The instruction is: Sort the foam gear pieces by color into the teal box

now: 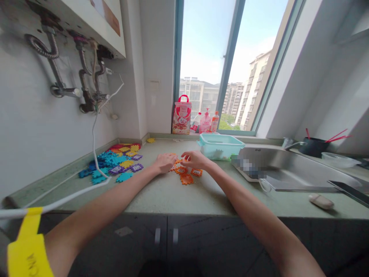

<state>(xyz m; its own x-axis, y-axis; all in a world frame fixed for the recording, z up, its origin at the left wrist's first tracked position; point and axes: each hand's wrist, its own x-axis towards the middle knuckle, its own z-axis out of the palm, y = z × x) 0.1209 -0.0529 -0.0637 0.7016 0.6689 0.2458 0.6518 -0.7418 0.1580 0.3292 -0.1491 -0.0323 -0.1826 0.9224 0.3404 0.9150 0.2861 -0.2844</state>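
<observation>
Several orange gear-shaped pieces (186,179) lie in a small cluster on the counter, some with a dark-and-white grid on them. My left hand (166,163) is at the cluster's left side, its fingers bent together around orange pieces that it partly hides. On the right, my right hand (194,158) arches just over the cluster with fingers curved and apart; its fingertips are close to the orange pieces, and whether they touch is unclear. Left of my left hand spreads a heap of blue gear-shaped pieces (111,159), with purple pieces (136,167), yellow pieces (126,164) and red ones.
A mint-green plastic tub (221,148) stands behind my right hand. Farther right are a steel sink (300,169) and a pale soap-like bar (321,201). A white cable (95,154) crosses the counter at left. Bottles (205,122) and a pink bag (182,117) line the windowsill.
</observation>
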